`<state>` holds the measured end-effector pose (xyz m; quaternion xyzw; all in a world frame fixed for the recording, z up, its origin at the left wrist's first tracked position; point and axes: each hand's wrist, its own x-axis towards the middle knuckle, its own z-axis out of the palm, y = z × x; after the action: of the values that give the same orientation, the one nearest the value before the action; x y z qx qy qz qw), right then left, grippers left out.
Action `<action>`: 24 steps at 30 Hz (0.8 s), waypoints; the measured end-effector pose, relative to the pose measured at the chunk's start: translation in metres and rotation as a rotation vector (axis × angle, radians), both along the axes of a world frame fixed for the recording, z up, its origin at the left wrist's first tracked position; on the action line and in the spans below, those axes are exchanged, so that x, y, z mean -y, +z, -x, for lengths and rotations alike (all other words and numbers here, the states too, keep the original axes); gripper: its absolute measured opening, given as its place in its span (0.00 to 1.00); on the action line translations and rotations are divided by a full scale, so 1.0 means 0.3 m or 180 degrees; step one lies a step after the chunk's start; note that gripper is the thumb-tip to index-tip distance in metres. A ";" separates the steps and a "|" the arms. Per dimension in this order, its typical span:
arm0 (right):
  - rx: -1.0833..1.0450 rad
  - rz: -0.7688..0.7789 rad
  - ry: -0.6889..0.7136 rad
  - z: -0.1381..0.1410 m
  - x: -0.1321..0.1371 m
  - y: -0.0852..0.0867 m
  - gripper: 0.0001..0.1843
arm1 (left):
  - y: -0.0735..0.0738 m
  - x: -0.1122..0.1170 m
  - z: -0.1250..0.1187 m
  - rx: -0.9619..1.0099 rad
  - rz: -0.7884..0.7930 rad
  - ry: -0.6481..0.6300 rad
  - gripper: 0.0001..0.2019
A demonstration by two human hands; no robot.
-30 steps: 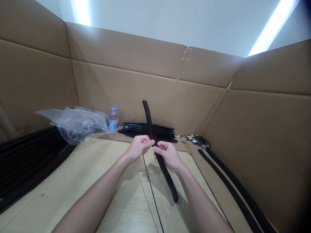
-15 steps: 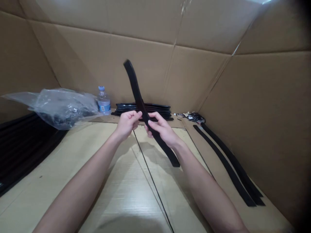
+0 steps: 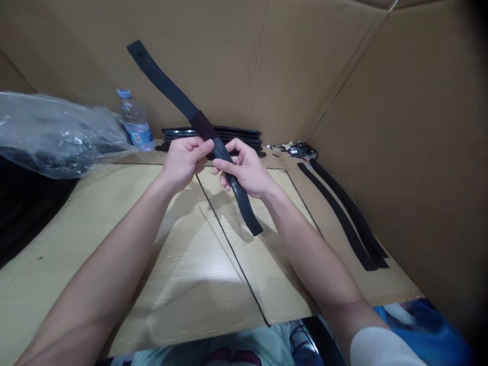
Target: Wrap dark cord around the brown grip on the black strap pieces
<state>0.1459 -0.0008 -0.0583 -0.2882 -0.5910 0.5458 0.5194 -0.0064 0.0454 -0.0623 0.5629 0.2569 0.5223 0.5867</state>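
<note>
Both my hands hold one long, curved black strip (image 3: pixel 168 86) above the cardboard-covered table (image 3: pixel 114 213). My right hand (image 3: pixel 246 170) wraps round the strip's lower part, its end poking out below toward me. My left hand (image 3: pixel 183 160) pinches the strip just above the right hand, fingers closed on it. The strip's upper end rises to the upper left, in front of the cardboard wall.
A cardboard wall (image 3: pixel 400 101) encloses the table. At the back lie a stack of black strips (image 3: pixel 244 133), a water bottle (image 3: pixel 133 122) and small dark bits (image 3: pixel 299 150). A clear plastic bag (image 3: pixel 53 134) sits left; two black strips (image 3: pixel 343 213) lie right.
The camera has tipped down. The strip has swung so that its upper end leans further left, and my hands have shifted on it, staying closed round it.
</note>
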 end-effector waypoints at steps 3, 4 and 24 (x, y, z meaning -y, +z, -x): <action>-0.0028 -0.0090 -0.0049 -0.004 -0.003 0.007 0.18 | 0.001 -0.002 0.003 -0.0046 -0.0062 -0.0055 0.19; -0.0036 -0.0100 -0.0106 -0.004 -0.005 0.010 0.17 | 0.001 -0.003 0.005 -0.0071 -0.0066 -0.0082 0.18; 0.0178 -0.0049 -0.0034 -0.011 0.005 0.000 0.24 | 0.002 0.003 0.011 -0.0203 -0.0076 -0.0358 0.19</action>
<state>0.1493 -0.0024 -0.0585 -0.3026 -0.6079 0.5302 0.5078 -0.0096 0.0446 -0.0617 0.5999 0.2372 0.4734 0.5999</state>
